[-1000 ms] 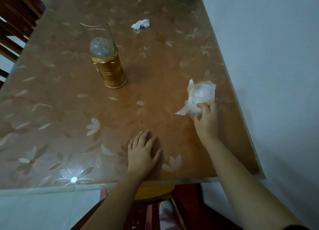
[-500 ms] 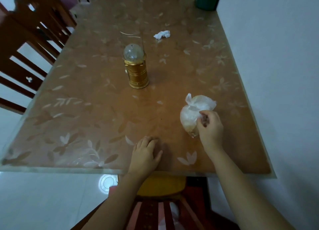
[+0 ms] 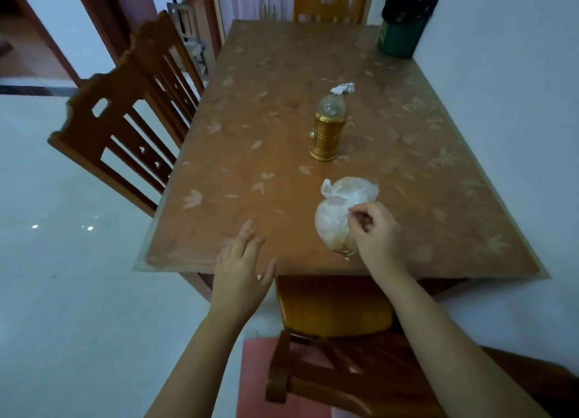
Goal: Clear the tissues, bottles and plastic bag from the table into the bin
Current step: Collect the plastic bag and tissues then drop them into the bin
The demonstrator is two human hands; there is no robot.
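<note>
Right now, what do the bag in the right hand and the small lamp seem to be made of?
Bag: thin whitish plastic film, translucent and crinkled, bunched in the right hand. Lamp: ribbed gold body with a metallic sheen, metal or coated plastic, cannot tell; clear dome on top, probably plastic.

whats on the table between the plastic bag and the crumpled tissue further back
In the head view, a gold lantern stands between the plastic bag and the crumpled tissue; otherwise bare table.
</note>
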